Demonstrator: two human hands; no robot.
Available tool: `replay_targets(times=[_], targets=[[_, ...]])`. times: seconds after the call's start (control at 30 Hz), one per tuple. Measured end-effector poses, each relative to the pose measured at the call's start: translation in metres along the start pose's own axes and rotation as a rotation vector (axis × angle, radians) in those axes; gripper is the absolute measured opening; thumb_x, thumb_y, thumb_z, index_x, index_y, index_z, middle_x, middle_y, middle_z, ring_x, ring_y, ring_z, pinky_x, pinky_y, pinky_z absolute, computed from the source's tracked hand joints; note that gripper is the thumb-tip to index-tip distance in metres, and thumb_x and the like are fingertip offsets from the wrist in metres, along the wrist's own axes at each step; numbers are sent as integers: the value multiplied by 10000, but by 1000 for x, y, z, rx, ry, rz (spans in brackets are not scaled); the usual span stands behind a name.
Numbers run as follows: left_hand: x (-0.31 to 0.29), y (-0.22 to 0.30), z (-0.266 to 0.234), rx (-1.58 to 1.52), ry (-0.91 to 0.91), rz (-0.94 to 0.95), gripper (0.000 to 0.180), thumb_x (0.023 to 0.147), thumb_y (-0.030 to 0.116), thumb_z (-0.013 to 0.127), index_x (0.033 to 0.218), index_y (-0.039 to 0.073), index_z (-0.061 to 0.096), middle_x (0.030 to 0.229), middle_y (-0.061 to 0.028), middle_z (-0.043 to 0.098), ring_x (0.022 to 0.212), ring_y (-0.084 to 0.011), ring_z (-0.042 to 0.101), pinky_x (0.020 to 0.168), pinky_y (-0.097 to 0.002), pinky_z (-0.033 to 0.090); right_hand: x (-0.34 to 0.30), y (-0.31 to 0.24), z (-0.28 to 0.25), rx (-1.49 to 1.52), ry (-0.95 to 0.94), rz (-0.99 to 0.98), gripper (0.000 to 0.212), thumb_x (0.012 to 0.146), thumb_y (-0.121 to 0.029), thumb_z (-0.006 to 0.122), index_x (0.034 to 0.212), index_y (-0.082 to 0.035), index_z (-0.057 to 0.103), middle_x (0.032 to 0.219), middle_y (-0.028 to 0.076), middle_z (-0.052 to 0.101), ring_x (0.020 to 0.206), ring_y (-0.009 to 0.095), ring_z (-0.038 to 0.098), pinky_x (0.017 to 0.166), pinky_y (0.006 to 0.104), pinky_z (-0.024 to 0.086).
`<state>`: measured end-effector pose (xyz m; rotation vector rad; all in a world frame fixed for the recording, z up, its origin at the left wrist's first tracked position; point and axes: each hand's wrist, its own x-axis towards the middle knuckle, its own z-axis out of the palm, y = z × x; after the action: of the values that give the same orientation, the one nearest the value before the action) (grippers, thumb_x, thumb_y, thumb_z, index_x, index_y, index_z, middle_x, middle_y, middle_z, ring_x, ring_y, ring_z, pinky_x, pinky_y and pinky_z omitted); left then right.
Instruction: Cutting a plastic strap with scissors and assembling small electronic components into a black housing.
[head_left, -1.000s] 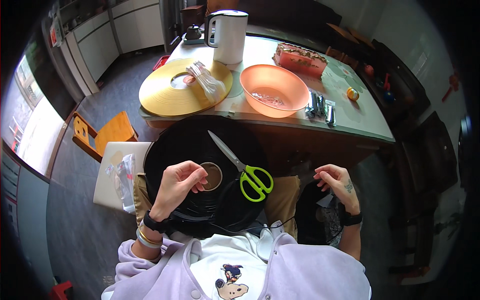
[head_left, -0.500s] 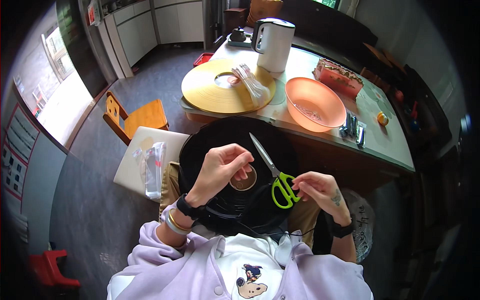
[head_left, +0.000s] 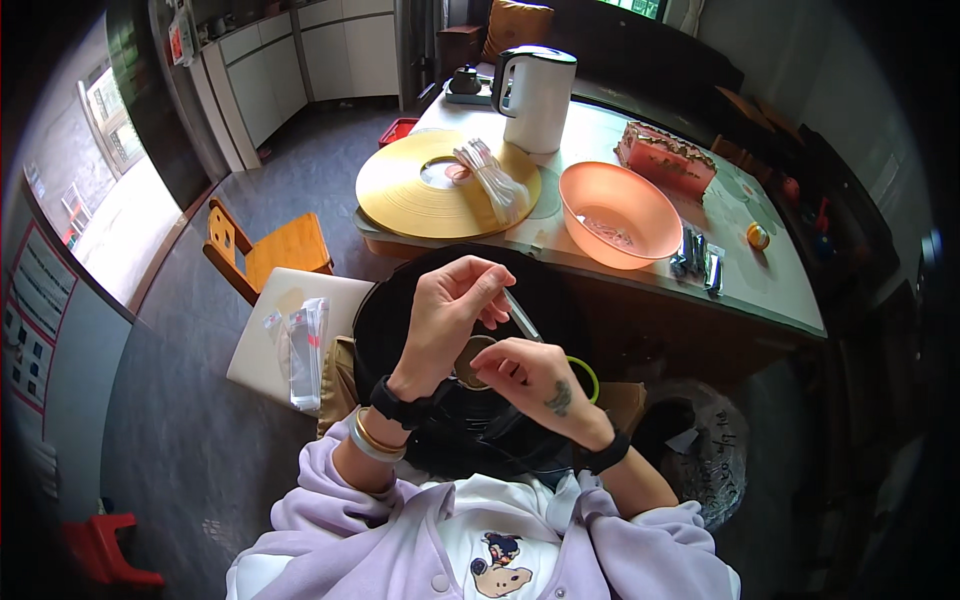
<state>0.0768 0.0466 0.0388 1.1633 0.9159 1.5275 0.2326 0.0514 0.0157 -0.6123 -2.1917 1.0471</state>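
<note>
The left hand (head_left: 455, 310) is raised over the black roll (head_left: 386, 322) on the person's lap, its thumb and forefinger brought together at the tips and the other fingers curled; whether anything thin is pinched there cannot be told. The right hand (head_left: 535, 383) is just below it and a little to the right, back upward, fingers bent inward and nearly closed; what it may hold is hidden. Whether the hands touch is unclear. The roll's brown core (head_left: 473, 358) shows between them. The scissors (head_left: 524, 319) lie on the roll, partly covered by the hands, with a blade and part of a green handle showing. Beyond, on the table (head_left: 770, 292), are a yellow roll (head_left: 400, 198) with white strips (head_left: 490, 178) across it, a kettle (head_left: 540, 108), an orange bowl (head_left: 640, 200) and small packets (head_left: 698, 262). Left of the lap, clear sleeves (head_left: 308, 352) lie on a pale stool (head_left: 257, 345).
</note>
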Motion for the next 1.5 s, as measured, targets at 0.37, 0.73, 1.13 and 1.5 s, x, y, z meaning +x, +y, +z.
replay_targets(times=[0.37,0.73,1.13,1.5], targets=[[17,-31,-9,236,365,109,201,878,180,590,827,-5,649,663,-30,637,593,-67,593,526,-199,466,-7,-11,51,-173,183,-302,367,682,-78,769,979,-22,559,897,68,532,638,154,587,564,250,512],[24,-63,-17,845,331,54,199,828,204,599,797,11,640,702,-153,642,629,-262,648,576,-325,514,2,-9,41,-330,168,-323,464,665,-98,741,1101,-112,582,1040,72,531,801,177,575,620,261,514],[12,-74,0,1369,216,-72,199,817,241,604,758,51,608,686,-121,637,642,-293,642,557,-360,511,20,0,24,-487,-89,-703,366,677,-49,634,1033,-130,640,1159,25,589,1063,237,551,940,391,424],[9,-116,-13,1713,204,163,111,714,162,645,676,96,565,607,-65,604,562,-190,636,440,-283,466,19,19,42,-110,-106,-397,201,709,51,590,894,-26,586,911,102,618,901,261,606,757,323,505]])
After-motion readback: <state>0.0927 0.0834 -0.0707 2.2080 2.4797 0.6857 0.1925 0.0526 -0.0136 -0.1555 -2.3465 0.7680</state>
